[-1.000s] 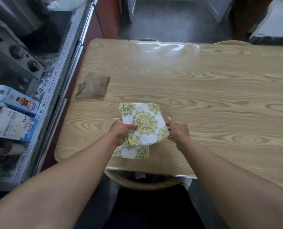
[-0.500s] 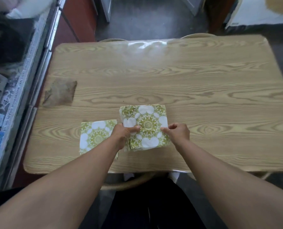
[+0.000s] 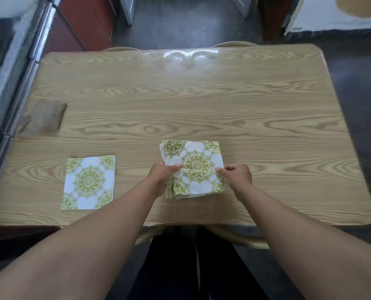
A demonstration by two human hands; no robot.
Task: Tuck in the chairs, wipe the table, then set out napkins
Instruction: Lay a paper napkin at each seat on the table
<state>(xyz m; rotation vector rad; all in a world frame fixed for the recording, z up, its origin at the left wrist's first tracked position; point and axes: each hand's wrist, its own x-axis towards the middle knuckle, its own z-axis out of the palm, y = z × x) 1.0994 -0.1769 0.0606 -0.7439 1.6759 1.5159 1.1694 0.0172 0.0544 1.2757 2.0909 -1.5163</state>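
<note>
Left hand [image 3: 161, 174] grips the napkin stack [image 3: 193, 169] at its left edge; right hand [image 3: 237, 173] pinches the top sheet's right edge; thin, limp paper, probably best peeled by an edge; one laid napkin [image 3: 89, 182] lies left of both hands.

The left hand [image 3: 161, 177] covers the near-left edge of the napkin stack [image 3: 194, 168], so how many sheets it holds cannot be counted. The near chair [image 3: 240, 236] shows only a curved rail below the tabletop [image 3: 201, 105], and two far chair backs [image 3: 234, 43] peek as slivers over its far edge. The counter [image 3: 5, 68] at left is blurred and cut off by the frame.
</note>
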